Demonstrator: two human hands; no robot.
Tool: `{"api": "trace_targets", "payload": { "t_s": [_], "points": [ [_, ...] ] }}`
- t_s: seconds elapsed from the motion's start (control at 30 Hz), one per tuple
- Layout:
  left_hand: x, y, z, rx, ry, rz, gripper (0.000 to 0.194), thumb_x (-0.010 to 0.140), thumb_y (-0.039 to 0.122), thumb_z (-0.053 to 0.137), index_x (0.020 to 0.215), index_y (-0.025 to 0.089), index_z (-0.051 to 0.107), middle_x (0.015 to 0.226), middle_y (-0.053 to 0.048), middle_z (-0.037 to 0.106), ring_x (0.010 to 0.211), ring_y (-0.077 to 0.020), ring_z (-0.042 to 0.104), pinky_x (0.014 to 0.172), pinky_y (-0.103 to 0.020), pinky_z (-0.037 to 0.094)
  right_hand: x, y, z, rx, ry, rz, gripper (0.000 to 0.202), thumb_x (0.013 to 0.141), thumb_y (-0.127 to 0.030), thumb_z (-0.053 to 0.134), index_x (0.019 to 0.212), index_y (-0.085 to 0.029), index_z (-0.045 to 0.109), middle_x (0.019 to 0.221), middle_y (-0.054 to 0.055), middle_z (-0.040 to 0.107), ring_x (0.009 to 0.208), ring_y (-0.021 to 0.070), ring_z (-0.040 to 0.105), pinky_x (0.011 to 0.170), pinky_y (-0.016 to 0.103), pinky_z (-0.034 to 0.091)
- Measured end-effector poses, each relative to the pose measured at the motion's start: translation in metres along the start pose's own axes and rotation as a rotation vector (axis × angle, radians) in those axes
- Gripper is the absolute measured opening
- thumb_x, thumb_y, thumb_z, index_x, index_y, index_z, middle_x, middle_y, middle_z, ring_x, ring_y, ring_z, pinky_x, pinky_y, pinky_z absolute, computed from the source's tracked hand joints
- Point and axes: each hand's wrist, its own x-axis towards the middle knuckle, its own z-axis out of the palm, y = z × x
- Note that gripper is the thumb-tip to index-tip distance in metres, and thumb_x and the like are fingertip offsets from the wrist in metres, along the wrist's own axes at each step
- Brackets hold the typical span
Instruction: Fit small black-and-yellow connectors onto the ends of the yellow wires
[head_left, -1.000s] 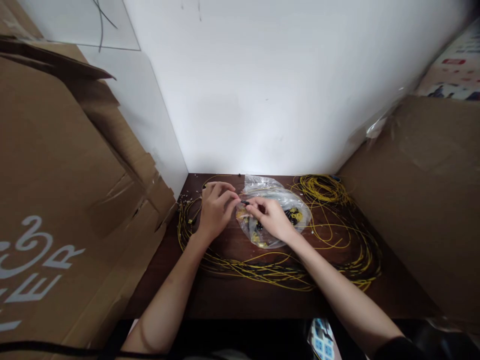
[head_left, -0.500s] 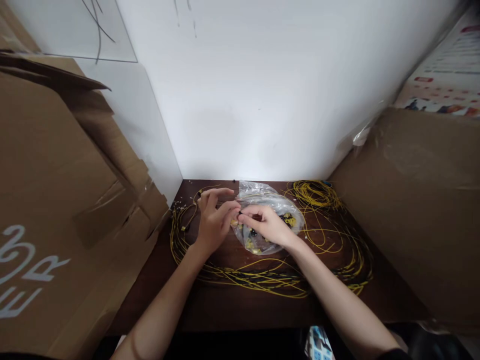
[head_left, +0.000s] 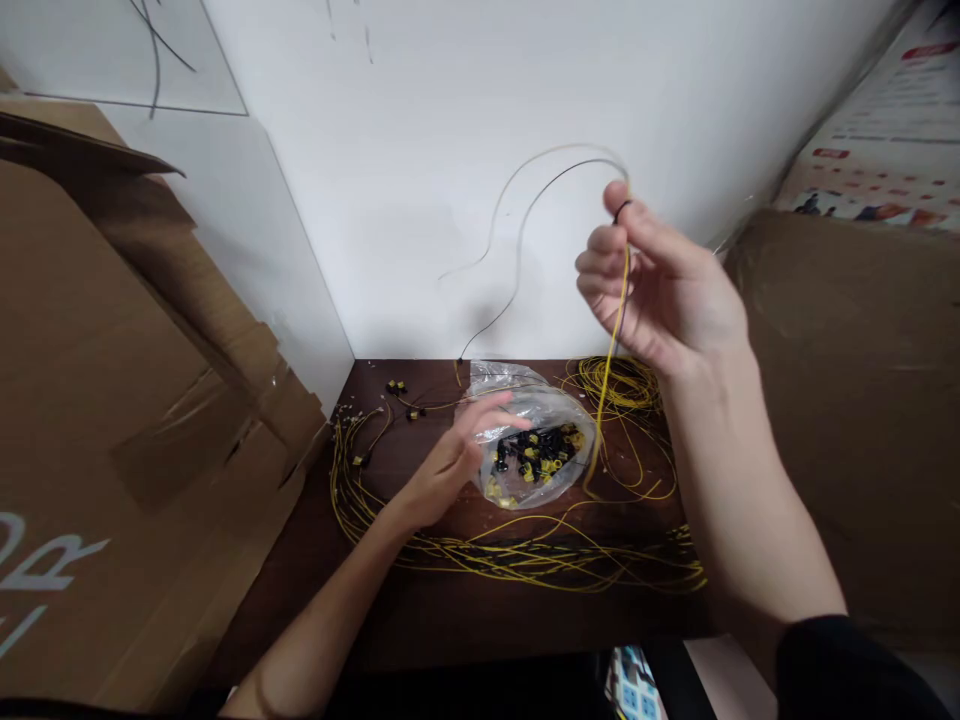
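My right hand (head_left: 660, 290) is raised in front of the white wall, thumb and fingers pinching yellow and black wires (head_left: 621, 300). From the pinch the wires arch left in the air and also hang down toward the table. My left hand (head_left: 454, 460) is low beside the clear plastic bag (head_left: 540, 395), its fingers spread and nothing visible in them. Inside the open bag lie several small black and yellow connectors (head_left: 536, 455). A few similar connectors (head_left: 414, 413) rest on the dark table to the left, with thin wires running from them.
Bundled yellow and black wires (head_left: 517, 565) curve along the front of the brown table (head_left: 450, 630). A yellow coil (head_left: 619, 385) sits at the back right. Cardboard boxes stand left (head_left: 112, 400) and right (head_left: 847, 400), and a white wall (head_left: 450, 200) rises behind.
My right hand has risen up and right from the bag, drawing wires with it. My left hand has moved slightly lower, away from the right one, with its fingers apart. The bag's connectors are uncovered.
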Motion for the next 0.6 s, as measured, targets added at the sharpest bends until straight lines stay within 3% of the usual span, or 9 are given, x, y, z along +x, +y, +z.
{"api": "trace_targets", "payload": {
  "t_s": [0.13, 0.2, 0.27, 0.37, 0.43, 0.53, 0.6],
  "points": [
    [0.001, 0.011, 0.006, -0.356, -0.282, -0.165, 0.077, 0.072, 0.057, 0.057, 0.136, 0.024, 0.031, 0.129, -0.015, 0.049, 0.12, -0.0285, 0.044, 0.099, -0.042, 0.034, 0.017, 0.006, -0.015, -0.139, 0.156, -0.103, 0.038, 0.093, -0.039, 0.03, 0.083, -0.022, 0.063, 0.109, -0.002, 0.062, 0.098, 0.0092, 0.059, 0.067, 0.023, 0.049],
    [0.0, 0.013, 0.005, -0.544, -0.432, -0.226, 0.076, 0.071, 0.056, 0.06, 0.135, 0.024, 0.035, 0.121, -0.015, 0.055, 0.114, -0.0292, 0.049, 0.097, -0.044, 0.035, 0.021, 0.011, -0.02, -0.074, 0.208, -0.107, 0.039, 0.093, -0.034, 0.03, 0.078, -0.021, 0.064, 0.109, -0.003, 0.063, 0.102, 0.0097, 0.058, 0.072, 0.024, 0.05],
    [-0.001, 0.013, 0.004, -0.616, -0.5, -0.266, 0.072, 0.07, 0.052, 0.063, 0.132, 0.024, 0.04, 0.103, -0.013, 0.063, 0.101, -0.0271, 0.057, 0.093, -0.044, 0.038, 0.023, 0.012, -0.023, 0.14, 0.236, -0.037, 0.041, 0.094, -0.026, 0.029, 0.074, -0.02, 0.063, 0.102, -0.005, 0.065, 0.101, 0.0066, 0.057, 0.075, 0.021, 0.05],
    [-0.002, 0.01, 0.005, -0.567, -0.464, -0.289, 0.065, 0.067, 0.041, 0.068, 0.127, 0.025, 0.048, 0.085, -0.007, 0.061, 0.083, -0.02, 0.056, 0.083, -0.038, 0.043, 0.024, 0.001, -0.026, 0.752, 0.293, 0.099, 0.041, 0.094, -0.019, 0.028, 0.075, -0.016, 0.064, 0.09, -0.002, 0.068, 0.092, -0.0002, 0.058, 0.073, 0.008, 0.047],
    [-0.003, 0.005, 0.009, -0.595, -0.427, -0.313, 0.056, 0.066, 0.038, 0.07, 0.119, 0.022, 0.056, 0.08, -0.006, 0.057, 0.077, -0.0173, 0.054, 0.076, -0.035, 0.044, 0.024, -0.013, -0.027, 1.229, 0.296, 0.163, 0.032, 0.091, -0.018, 0.032, 0.087, -0.014, 0.064, 0.098, 0.0, 0.067, 0.089, -0.0001, 0.059, 0.071, 0.006, 0.046],
    [-0.002, -0.005, 0.014, -0.726, -0.301, -0.289, 0.028, 0.066, 0.04, 0.069, 0.082, 0.017, 0.067, 0.073, -0.006, 0.054, 0.073, -0.0169, 0.053, 0.077, -0.038, 0.044, 0.024, -0.04, -0.024, 1.849, 0.143, 0.263, 0.031, 0.085, -0.01, 0.041, 0.109, -0.019, 0.06, 0.113, -0.006, 0.061, 0.094, 0.0004, 0.058, 0.076, 0.006, 0.043],
    [0.0, -0.013, 0.014, -0.766, -0.121, -0.264, 0.027, 0.066, 0.039, 0.07, 0.08, 0.018, 0.063, 0.08, -0.007, 0.056, 0.078, -0.0186, 0.055, 0.078, -0.04, 0.044, 0.027, -0.057, -0.018, 2.056, 0.017, 0.245, 0.039, 0.084, -0.005, 0.039, 0.114, -0.022, 0.057, 0.116, -0.011, 0.059, 0.095, -0.0026, 0.056, 0.08, 0.003, 0.04]
  ]
}}
